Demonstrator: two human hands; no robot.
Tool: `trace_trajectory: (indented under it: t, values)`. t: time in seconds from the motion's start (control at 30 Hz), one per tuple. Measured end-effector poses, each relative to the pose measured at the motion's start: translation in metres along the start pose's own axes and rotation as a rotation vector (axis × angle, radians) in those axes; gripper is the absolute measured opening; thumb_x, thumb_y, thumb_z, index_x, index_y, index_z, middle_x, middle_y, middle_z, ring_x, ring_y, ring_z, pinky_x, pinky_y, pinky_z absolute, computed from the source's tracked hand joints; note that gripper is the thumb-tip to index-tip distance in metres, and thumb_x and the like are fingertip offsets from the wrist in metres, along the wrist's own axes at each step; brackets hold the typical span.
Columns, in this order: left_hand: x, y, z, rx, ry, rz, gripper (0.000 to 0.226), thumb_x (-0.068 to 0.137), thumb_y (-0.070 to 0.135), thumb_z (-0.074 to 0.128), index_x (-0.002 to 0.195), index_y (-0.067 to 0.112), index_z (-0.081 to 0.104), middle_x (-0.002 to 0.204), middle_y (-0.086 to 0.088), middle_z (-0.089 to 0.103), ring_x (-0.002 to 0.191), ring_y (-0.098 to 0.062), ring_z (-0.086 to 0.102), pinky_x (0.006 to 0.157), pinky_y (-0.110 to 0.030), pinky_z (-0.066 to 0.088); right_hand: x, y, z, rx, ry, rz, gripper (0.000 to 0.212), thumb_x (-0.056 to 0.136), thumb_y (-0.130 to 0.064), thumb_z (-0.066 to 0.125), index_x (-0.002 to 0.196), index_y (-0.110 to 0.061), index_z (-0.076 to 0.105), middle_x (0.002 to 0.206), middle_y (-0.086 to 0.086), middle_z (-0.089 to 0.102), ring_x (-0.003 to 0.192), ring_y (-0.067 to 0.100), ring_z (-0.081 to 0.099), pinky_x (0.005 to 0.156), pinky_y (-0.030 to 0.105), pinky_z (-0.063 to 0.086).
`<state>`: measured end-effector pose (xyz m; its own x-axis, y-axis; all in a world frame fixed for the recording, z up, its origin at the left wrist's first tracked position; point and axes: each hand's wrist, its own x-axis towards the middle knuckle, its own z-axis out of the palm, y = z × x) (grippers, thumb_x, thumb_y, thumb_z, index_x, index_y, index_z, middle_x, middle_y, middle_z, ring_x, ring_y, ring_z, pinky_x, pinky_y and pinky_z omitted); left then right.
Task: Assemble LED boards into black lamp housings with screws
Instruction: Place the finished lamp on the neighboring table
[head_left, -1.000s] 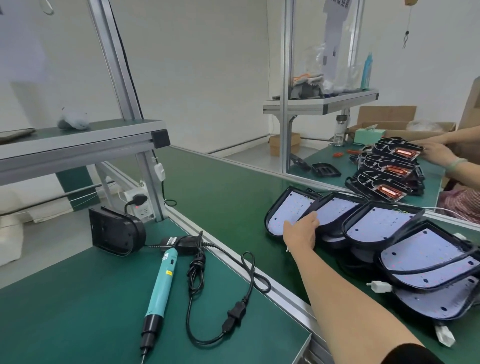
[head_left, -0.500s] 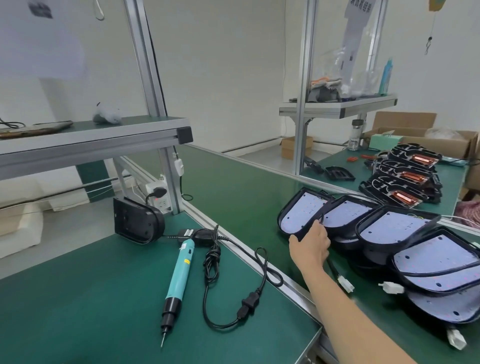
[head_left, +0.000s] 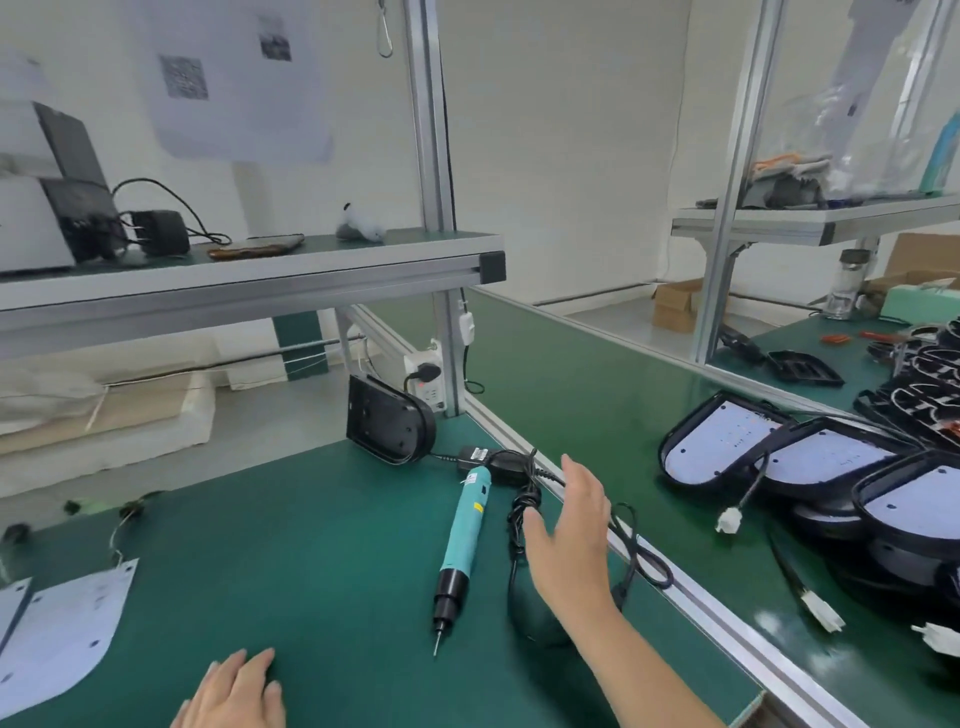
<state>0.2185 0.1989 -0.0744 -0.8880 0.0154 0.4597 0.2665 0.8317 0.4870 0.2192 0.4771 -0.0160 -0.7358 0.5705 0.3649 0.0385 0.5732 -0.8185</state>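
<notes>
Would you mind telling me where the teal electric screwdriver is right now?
In the head view, the teal screwdriver lies flat on the green mat near centre, tip toward the person, just left of the right hand and black cable.

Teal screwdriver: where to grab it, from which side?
Wrap the teal barrel of the screwdriver mid-length, coming from its right and above. It lies flat, bit toward the person, cord at the far end; the open right hand is beside it there.

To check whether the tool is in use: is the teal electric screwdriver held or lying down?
Lying down: the electric screwdriver rests flat on the green table; the open right hand beside it grips nothing.
</notes>
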Motion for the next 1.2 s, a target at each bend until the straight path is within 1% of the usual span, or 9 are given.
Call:
trace_trajectory:
  t: [0.17,0.27,0.33,0.47,0.6,0.73,0.9,1.03,1.2]
  values:
    - [-0.002,-0.002,-0.011,0.09,-0.075,-0.225,0.044,0.082,0.023,0.05,0.101,-0.007,0.075,0.117,-0.031,0.067,0.115,-0.053,0.06,0.098,-0.068,0.043,-0.036,-0.034,0.051,0.055,-0.204,-0.165,0.066,0.097,-0.011,0.058,0.154,-0.017,0.027,0.148,-0.014,0.029,0.136,0.0,0.019,0.118,0.017,0.013]
    - [-0.002,0.003,-0.011,0.13,-0.137,-0.284,0.041,0.099,0.025,0.046,0.135,0.016,0.061,0.15,-0.005,0.049,0.145,-0.024,0.038,0.12,-0.042,0.025,-0.055,-0.054,0.084,0.077,-0.322,-0.218,0.067,0.099,-0.015,0.055,0.157,-0.02,0.022,0.149,-0.016,0.026,0.139,-0.002,0.016,0.112,0.009,0.006]
    - [-0.002,0.0,-0.009,0.086,-0.104,-0.35,0.039,0.1,0.021,0.052,0.139,0.02,0.058,0.152,0.0,0.046,0.147,-0.02,0.034,0.121,-0.037,0.021,-0.066,-0.064,0.103,0.083,-0.384,-0.227,0.068,0.099,-0.017,0.054,0.157,-0.02,0.021,0.152,-0.012,0.028,0.141,0.004,0.018,0.113,0.011,0.009]
    - [-0.009,-0.01,0.0,0.04,-0.061,-0.345,0.029,0.08,-0.007,0.074,0.109,0.0,0.075,0.124,-0.02,0.067,0.127,-0.042,0.057,0.11,-0.058,0.037,-0.08,-0.078,0.135,0.086,-0.511,-0.21,0.068,0.099,-0.018,0.054,0.158,-0.021,0.02,0.155,-0.011,0.028,0.143,0.006,0.019,0.115,0.018,0.018]
    - [-0.006,-0.011,0.0,0.148,-0.1,-0.297,0.04,0.1,0.02,0.054,0.139,0.022,0.056,0.152,0.002,0.046,0.148,-0.018,0.033,0.122,-0.035,0.019,-0.081,-0.081,0.157,0.069,-0.599,-0.147,0.068,0.099,-0.018,0.054,0.158,-0.02,0.02,0.156,-0.008,0.03,0.146,0.01,0.02,0.117,0.025,0.024]
    - [-0.007,-0.007,-0.007,0.095,-0.083,-0.323,0.041,0.103,0.024,0.044,0.144,0.028,0.05,0.156,0.009,0.038,0.151,-0.011,0.024,0.123,-0.028,0.011,-0.082,-0.074,0.168,0.055,-0.634,-0.094,0.066,0.099,-0.019,0.054,0.157,-0.019,0.022,0.154,-0.006,0.035,0.145,0.012,0.024,0.117,0.029,0.027]
    - [-0.009,-0.009,-0.009,0.05,-0.085,-0.33,0.047,0.103,0.014,0.037,0.147,0.03,0.044,0.157,0.013,0.032,0.151,-0.007,0.019,0.122,-0.023,0.009,-0.086,-0.069,0.171,0.06,-0.634,-0.108,0.063,0.098,-0.016,0.054,0.155,-0.018,0.028,0.147,-0.005,0.043,0.138,0.012,0.036,0.112,0.033,0.037]
    - [0.01,-0.001,-0.019,-0.265,0.137,-0.51,0.041,0.098,-0.001,0.043,0.126,0.022,0.061,0.13,0.012,0.054,0.129,-0.011,0.047,0.098,-0.018,0.034,-0.085,-0.07,0.173,0.103,-0.625,-0.066,0.058,0.097,-0.011,0.049,0.153,-0.018,0.032,0.137,-0.007,0.046,0.114,0.006,0.048,0.102,0.034,0.045]
    - [0.101,0.039,-0.026,-0.475,0.131,-0.408,0.012,0.096,0.021,0.06,0.1,0.032,0.062,0.109,0.012,0.061,0.102,-0.002,0.058,0.076,-0.011,0.038,-0.087,-0.071,0.174,0.143,-0.623,-0.04,0.045,0.098,-0.017,0.05,0.142,-0.024,0.043,0.123,-0.013,0.05,0.099,0.003,0.052,0.092,0.031,0.049]
